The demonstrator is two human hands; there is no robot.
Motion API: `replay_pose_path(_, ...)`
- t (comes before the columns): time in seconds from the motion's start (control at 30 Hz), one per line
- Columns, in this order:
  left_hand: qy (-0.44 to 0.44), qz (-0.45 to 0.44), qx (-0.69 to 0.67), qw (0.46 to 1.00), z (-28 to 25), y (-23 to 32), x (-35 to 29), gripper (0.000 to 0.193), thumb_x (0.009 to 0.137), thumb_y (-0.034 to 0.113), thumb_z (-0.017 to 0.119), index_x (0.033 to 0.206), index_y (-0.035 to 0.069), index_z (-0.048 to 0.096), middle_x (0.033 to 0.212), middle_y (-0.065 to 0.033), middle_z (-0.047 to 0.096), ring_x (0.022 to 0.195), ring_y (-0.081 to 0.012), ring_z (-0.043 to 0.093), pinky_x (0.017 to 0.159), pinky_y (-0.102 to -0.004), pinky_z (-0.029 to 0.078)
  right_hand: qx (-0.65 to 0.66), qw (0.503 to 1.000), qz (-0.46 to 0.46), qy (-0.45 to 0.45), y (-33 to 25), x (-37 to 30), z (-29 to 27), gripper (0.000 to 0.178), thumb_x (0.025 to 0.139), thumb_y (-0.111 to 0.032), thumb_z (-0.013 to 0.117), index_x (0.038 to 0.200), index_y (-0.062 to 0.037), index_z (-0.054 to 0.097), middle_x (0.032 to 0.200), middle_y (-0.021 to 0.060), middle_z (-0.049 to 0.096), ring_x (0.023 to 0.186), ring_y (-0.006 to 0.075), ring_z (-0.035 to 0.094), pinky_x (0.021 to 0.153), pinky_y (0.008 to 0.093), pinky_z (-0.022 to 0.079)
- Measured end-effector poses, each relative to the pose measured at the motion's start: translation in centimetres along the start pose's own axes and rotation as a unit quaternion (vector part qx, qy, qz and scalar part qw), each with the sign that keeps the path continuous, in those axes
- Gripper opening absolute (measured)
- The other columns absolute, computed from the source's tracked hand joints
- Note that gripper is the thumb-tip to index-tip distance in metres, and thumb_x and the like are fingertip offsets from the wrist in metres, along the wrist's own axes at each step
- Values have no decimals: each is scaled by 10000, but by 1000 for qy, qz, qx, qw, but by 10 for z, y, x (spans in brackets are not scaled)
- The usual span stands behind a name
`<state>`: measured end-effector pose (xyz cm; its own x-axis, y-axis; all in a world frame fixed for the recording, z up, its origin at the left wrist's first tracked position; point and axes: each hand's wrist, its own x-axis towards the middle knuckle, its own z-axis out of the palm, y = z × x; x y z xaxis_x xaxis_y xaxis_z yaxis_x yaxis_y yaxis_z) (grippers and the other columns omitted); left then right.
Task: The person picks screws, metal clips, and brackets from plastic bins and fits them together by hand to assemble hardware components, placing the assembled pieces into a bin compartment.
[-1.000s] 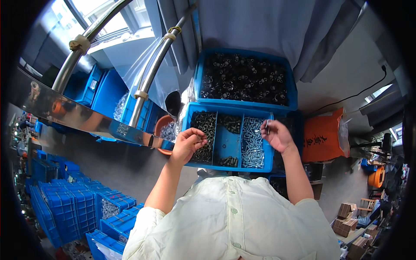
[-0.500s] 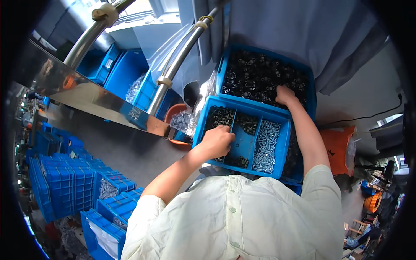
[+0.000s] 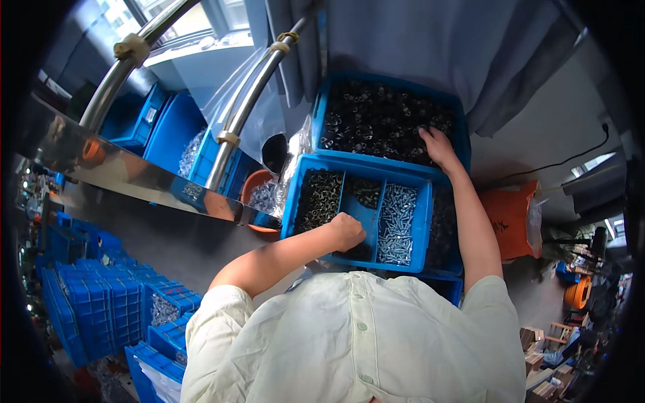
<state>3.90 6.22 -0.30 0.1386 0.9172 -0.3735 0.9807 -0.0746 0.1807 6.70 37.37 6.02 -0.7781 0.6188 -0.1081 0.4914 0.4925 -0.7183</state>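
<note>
Hands (image 3: 439, 147) over dark parts (image 3: 376, 114): glossy, some seemingly looped.

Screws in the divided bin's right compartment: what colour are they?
The screws are silvery, seen best in the head view.

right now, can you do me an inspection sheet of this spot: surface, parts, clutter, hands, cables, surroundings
Surface: divided blue bin in front of the larger blue bin; support beneath hidden
Parts: silver screws in right compartment, small dark metal pieces in left; black parts in larger bin
Clutter: orange tub to the left, orange bag to the right
Hands: left hand curled over divided bin; right hand at black parts; grips unclear
Cables: black cable by right wall
Surroundings: grey curtain, stacked blue crates
</note>
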Motion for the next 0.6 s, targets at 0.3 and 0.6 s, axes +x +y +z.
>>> replay_pose_path(0.3, 70, 38, -164, 983, -96, -10, -16, 142, 708, 172, 667, 809, 73, 680, 769, -105, 661, 728, -296, 641, 641, -393, 518, -40, 961, -167, 217, -1, -47, 6, 272, 890, -285, 586, 908, -19, 638, 742, 120, 601, 691, 222, 561, 666, 340, 447)
replay_pose_path(0.6, 210, 63, -222, 950, -157, -2, -33, 150, 715, 144, 677, 834, 52, 675, 847, -102, 639, 768, -284, 626, 666, -369, 511, 723, 604, 98, -319, 7, -87, 30, 230, 900, -252, 581, 770, -62, 580, 773, 27, 588, 599, 172, 564, 557, 271, 461)
